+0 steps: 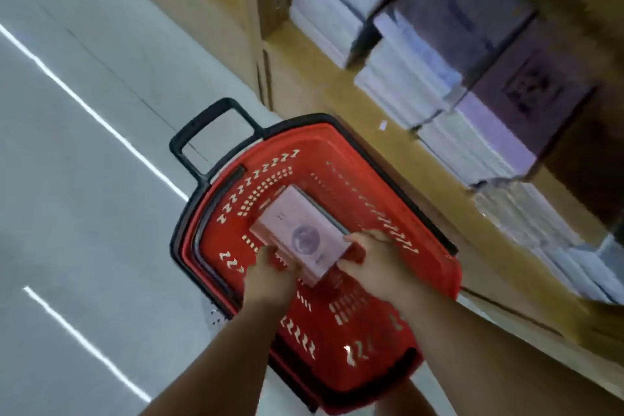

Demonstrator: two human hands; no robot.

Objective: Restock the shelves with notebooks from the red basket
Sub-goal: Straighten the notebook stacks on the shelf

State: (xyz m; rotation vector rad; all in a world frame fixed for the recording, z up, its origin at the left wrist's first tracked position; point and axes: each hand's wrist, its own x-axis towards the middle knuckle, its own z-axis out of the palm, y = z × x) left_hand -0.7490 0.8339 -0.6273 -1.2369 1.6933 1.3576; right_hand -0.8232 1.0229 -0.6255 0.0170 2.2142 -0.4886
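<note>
A red basket (341,159) with black rim and handles stands on the floor beside the shelf. Inside it lies a small stack of pink notebooks (297,230) with a round purple emblem on the top cover. My left hand (270,267) grips the stack's near left edge, fingers curled under it. My right hand (371,260) grips its right edge. Both forearms reach down into the basket. The picture is blurred.
A wooden shelf (337,84) runs along the right, holding stacks of pale and purple notebooks (479,54). A black pull handle (206,125) sticks out from the basket's far end. Grey floor (77,179) with white light streaks lies to the left.
</note>
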